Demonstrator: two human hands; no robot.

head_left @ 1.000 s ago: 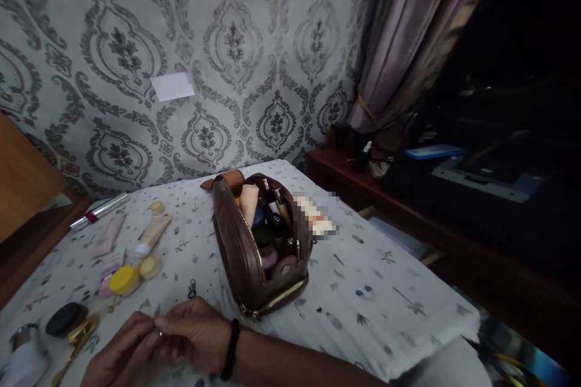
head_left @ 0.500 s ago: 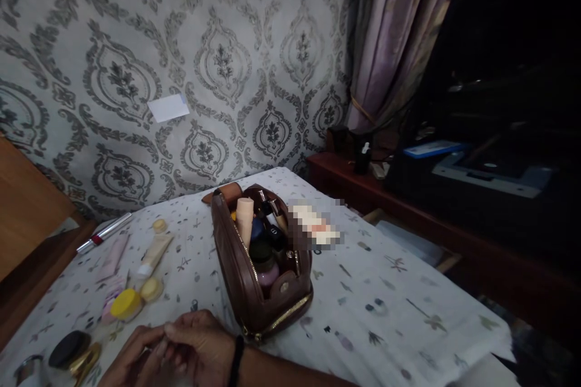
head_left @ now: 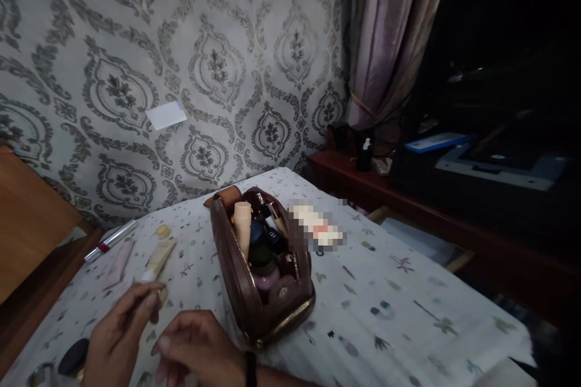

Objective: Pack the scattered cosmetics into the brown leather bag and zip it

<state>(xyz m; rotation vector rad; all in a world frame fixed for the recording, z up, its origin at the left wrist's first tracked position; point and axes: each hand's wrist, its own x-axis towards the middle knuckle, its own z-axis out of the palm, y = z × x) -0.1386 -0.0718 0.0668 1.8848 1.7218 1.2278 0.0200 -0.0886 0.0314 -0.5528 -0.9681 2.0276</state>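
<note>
My left hand reaches over the cosmetics at the left, its thumb and fingers closed on a small cream-coloured round jar, whose edge shows beyond the fingertips. Near it, my right hand is curled with thumb and fingers together; whatever they may hold is hidden. A black band circles the right wrist. Just beyond stands an unzipped brown cosmetic bag. It holds a beige tube, a purple jar and several other cosmetics. A cream tube with a white cap lies beyond my left fingers.
A pink tube, a small yellowish jar and a silver tube with a red band lie on the patterned sheet. A dark round lid is at lower left. An open drawer borders the bed's right side.
My hands, together at the fingertips before, have parted. The left has moved up and left over the small jars, covering the yellow one. The right stays low in front of the bag.
</note>
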